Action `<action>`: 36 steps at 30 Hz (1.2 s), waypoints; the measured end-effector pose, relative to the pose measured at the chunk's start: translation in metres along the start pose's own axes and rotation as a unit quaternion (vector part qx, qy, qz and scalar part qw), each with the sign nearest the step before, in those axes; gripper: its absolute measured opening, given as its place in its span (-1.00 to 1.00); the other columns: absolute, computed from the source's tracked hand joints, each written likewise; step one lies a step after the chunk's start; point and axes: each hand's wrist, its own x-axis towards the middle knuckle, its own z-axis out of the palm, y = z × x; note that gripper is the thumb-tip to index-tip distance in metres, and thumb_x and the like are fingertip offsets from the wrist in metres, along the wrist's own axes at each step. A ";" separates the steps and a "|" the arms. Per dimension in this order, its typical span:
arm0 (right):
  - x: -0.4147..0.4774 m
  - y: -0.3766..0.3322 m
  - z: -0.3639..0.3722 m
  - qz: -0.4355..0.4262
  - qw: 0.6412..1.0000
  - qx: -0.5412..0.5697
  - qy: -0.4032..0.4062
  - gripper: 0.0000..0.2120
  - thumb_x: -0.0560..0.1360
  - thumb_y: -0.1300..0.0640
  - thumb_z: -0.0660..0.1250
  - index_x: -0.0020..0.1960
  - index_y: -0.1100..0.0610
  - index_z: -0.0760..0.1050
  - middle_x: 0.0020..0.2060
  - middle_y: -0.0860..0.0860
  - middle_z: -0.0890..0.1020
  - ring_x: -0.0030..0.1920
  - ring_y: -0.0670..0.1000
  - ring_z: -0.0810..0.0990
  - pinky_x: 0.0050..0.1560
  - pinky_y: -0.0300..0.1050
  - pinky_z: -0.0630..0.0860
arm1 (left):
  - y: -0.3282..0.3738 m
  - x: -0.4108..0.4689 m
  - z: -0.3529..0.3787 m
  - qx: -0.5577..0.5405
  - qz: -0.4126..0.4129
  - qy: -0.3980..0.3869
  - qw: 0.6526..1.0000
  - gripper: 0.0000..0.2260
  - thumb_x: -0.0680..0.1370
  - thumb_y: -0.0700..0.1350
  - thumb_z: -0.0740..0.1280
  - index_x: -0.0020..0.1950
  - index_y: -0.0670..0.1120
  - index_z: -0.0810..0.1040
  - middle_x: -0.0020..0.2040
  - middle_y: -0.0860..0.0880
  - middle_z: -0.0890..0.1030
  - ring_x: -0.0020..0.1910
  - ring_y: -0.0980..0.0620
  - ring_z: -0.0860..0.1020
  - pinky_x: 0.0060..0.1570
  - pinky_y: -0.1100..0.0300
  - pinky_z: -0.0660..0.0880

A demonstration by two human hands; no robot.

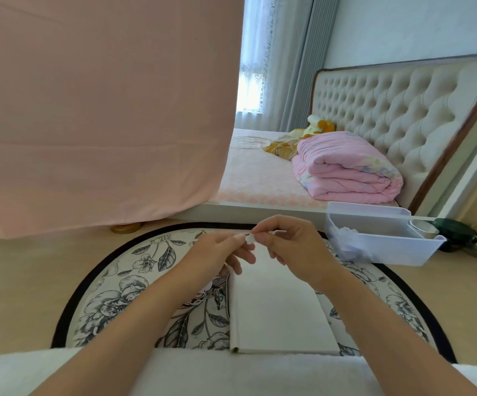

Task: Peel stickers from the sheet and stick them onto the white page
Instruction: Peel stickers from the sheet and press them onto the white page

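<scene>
Both hands above page [274, 304].
Our left hand [220, 250] and right hand [291, 244] pinch one sticker [250, 239] between curled fingers.

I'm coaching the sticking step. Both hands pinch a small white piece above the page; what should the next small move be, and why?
Probably lower the sticker onto the white page and press it flat. The left hand and right hand both pinch it in the air over the page's far end.
</scene>
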 end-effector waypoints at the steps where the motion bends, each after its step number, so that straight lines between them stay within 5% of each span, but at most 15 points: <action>1: 0.000 0.001 0.000 -0.005 1.000 0.000 -0.002 -0.88 0.48 0.33 0.47 -0.13 0.13 0.69 -0.34 -0.12 0.65 -0.39 0.03 0.45 -0.41 -0.33 0.39 | 0.000 -0.001 0.000 -0.003 -0.003 -0.014 1.000 -0.73 0.68 -0.08 0.18 -0.04 -0.14 0.64 -0.17 -0.06 0.72 -0.33 0.03 0.55 -0.34 0.21 0.33; 6: 0.001 0.004 -0.001 -0.033 0.999 -0.003 -0.014 -0.82 0.46 0.32 0.48 -0.16 0.05 0.71 -0.19 -0.03 0.67 -0.36 0.09 0.47 -0.40 -0.30 0.41 | 0.001 -0.002 -0.004 -0.045 -0.014 -0.042 0.998 -0.84 0.63 -0.12 0.30 -0.11 -0.08 0.62 -0.23 0.00 0.64 -0.36 0.06 0.50 -0.38 0.26 0.30; 10: 0.003 0.008 -0.006 -0.013 0.996 -0.083 -0.008 -0.78 0.44 0.21 0.54 -0.10 -0.13 0.71 -0.12 -0.06 0.71 -0.34 0.05 0.51 -0.29 -0.14 0.52 | 0.000 -0.001 -0.005 -0.019 -0.006 0.018 1.000 -0.83 0.62 -0.14 0.32 -0.15 -0.06 0.60 -0.25 0.00 0.64 -0.40 0.08 0.49 -0.42 0.25 0.29; 17: 0.000 0.003 -0.007 0.027 0.994 -0.108 0.015 -0.94 0.51 0.04 0.47 -0.08 0.02 0.69 -0.44 -0.18 0.61 -0.48 -0.17 0.50 -0.42 -0.35 0.40 | -0.003 -0.003 0.002 0.044 0.065 0.124 0.989 -0.89 0.59 -0.11 0.37 -0.11 -0.09 0.64 -0.26 0.02 0.69 -0.43 0.05 0.53 -0.49 0.37 0.34; 23: 0.001 0.008 -0.004 0.026 0.988 -0.149 0.012 -0.93 0.51 0.08 0.48 -0.13 0.05 0.68 -0.45 -0.19 0.60 -0.46 -0.17 0.52 -0.39 -0.38 0.39 | -0.008 -0.002 0.003 0.060 0.101 0.132 0.984 -0.89 0.57 -0.11 0.41 -0.15 -0.01 0.68 -0.23 0.03 0.71 -0.38 0.06 0.59 -0.20 0.19 0.55; 26: 0.005 0.012 -0.004 0.022 0.984 -0.177 0.011 -0.91 0.54 0.06 0.44 -0.14 0.00 0.64 -0.37 -0.15 0.62 -0.44 -0.14 0.55 -0.38 -0.35 0.41 | -0.010 0.000 -0.002 0.167 0.119 0.144 0.968 -0.90 0.57 -0.01 0.40 -0.09 0.10 0.71 -0.18 0.13 0.71 -0.26 0.18 0.60 -0.12 0.21 0.52; 29: 0.014 0.016 -0.008 0.027 0.974 -0.220 0.050 -0.88 0.55 0.06 0.43 -0.17 -0.01 0.61 -0.36 -0.12 0.62 -0.43 -0.10 0.56 -0.37 -0.31 0.44 | -0.016 0.007 -0.010 0.375 0.141 0.155 0.903 -0.73 0.60 0.08 0.33 0.29 0.11 0.59 0.17 0.19 0.62 0.16 0.23 0.50 0.17 0.27 0.41; 31: 0.022 0.018 -0.012 0.051 0.977 -0.197 0.064 -0.88 0.53 0.12 0.45 -0.18 0.06 0.63 -0.43 -0.13 0.61 -0.48 -0.09 0.53 -0.44 -0.32 0.40 | -0.019 0.013 -0.015 0.396 0.138 0.134 0.898 -0.62 0.61 0.10 0.29 0.43 0.09 0.47 0.34 0.16 0.51 0.37 0.15 0.35 0.33 0.21 0.29; 36: 0.036 0.020 -0.012 0.120 0.983 -0.140 0.011 -0.94 0.48 0.20 0.49 -0.16 0.18 0.68 -0.32 0.00 0.69 -0.51 -0.06 0.48 -0.50 -0.24 0.37 | -0.028 0.031 -0.017 0.462 0.098 0.018 0.881 -0.49 0.55 0.15 0.32 0.49 0.10 0.38 0.37 0.09 0.43 0.39 0.07 0.25 0.40 0.08 0.25</action>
